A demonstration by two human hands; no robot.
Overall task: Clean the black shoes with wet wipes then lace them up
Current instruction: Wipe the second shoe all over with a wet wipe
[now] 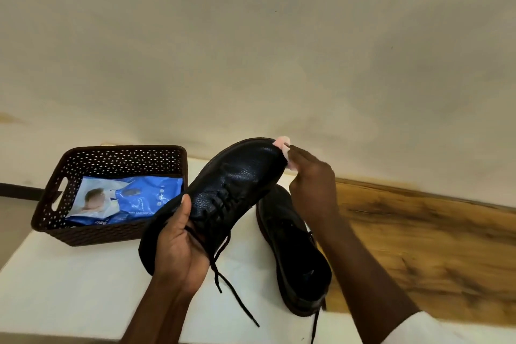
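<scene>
Low in the frame, our left hand wraps its grip around a black pebbled-leather lace-up shoe, lifted at centre; our right hand pinches a pale pink wet wipe against its toe. Its black leather mate rests on the white counter beside a brown perforated plastic basket at left.

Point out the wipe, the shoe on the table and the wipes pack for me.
wipe (285,148), head view, on the folded edge at the held shoe's toe.
shoe on the table (287,220), head view, on its upper.
wipes pack (139,193), head view, on its blue front.
</scene>
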